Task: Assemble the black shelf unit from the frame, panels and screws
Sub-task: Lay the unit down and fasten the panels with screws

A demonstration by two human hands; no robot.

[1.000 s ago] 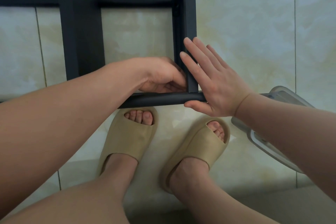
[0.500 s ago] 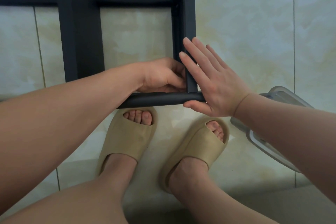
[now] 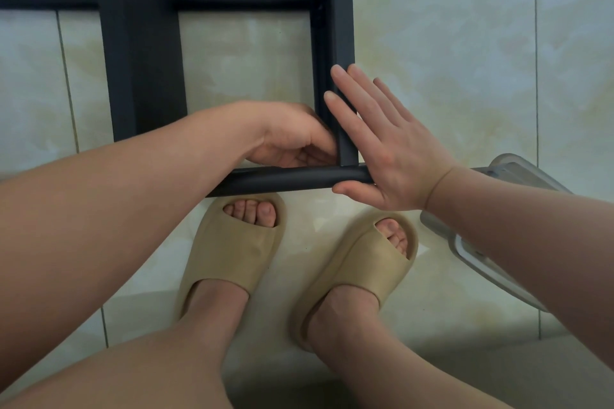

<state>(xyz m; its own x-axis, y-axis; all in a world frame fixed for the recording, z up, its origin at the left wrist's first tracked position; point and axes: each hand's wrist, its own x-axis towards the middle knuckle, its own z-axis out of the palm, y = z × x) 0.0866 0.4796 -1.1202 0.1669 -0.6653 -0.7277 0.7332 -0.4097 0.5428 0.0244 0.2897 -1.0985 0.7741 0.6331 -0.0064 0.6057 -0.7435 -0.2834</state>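
Your left hand (image 3: 292, 139) hides its own work. Its fingers curl into the inner corner of the black frame (image 3: 332, 156), where the upright (image 3: 342, 26) meets the front bar (image 3: 285, 179). The fingertips vanish against the upright's inner face, so you cannot tell whether they pinch something or only touch metal. The upright runs off the top edge, the rear crossbar (image 3: 242, 0) runs off the left edge, and your left forearm covers the front bar's left end. The clear plastic container (image 3: 518, 173) just right of your right wrist is half covered by that forearm, and its contents cannot be made out. Your right hand (image 3: 392, 156) lies flat and spread on the opposite, outer side of the same upright. Its fingers are straight and point away from you, the palm is at the joint, and the thumb stretches along the near side of the front bar; it clasps nothing. Well left of both hands, a wide black panel (image 3: 143, 60) stands in the frame, crossing the rear crossbar. Nearer to you than the hands, your feet in tan slippers (image 3: 232, 252) stand on the pale tiled floor (image 3: 465, 43).
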